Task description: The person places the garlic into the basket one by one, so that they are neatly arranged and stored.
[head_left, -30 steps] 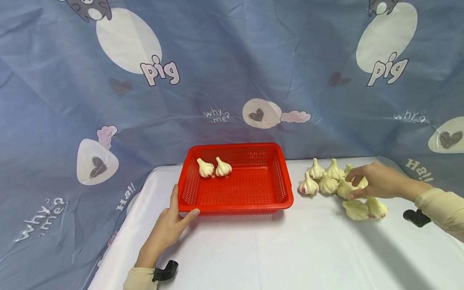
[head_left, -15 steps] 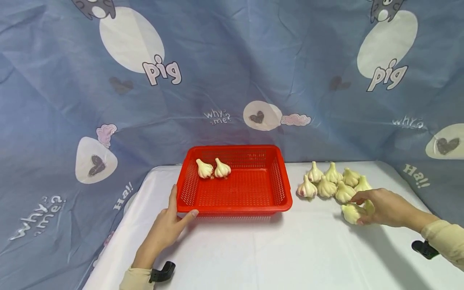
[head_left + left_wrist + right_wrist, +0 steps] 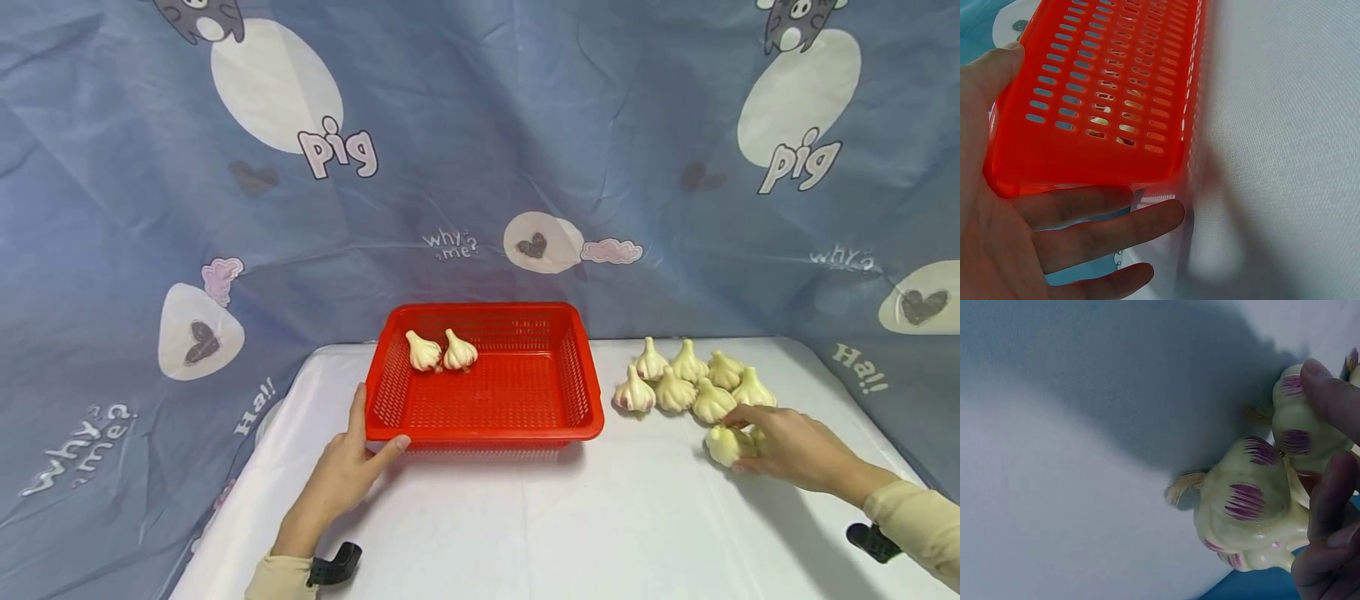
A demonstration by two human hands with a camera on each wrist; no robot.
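A red plastic basket (image 3: 487, 433) stands on the white table with two garlic bulbs (image 3: 425, 352) at its back left. At its front left corner is my left hand (image 3: 341, 475), thumb on the front rim; in the left wrist view its fingers (image 3: 1110, 234) extend straight beside the corner. To the right, my right hand (image 3: 795, 450) pinches a garlic bulb (image 3: 722, 446) low over the table or on it; which, I cannot tell. Another purple-streaked bulb (image 3: 1244, 500) is beside it under the hand, partly hidden in the head view.
Several more garlic bulbs (image 3: 675, 390) stand clustered behind my right hand, right of the basket. A blue printed curtain (image 3: 480, 167) hangs behind and along the sides of the white table (image 3: 562, 525).
My right hand has moved from over the cluster toward the front and pinched one of the two nearest bulbs, which has shifted slightly. My left hand stays at the basket's corner.
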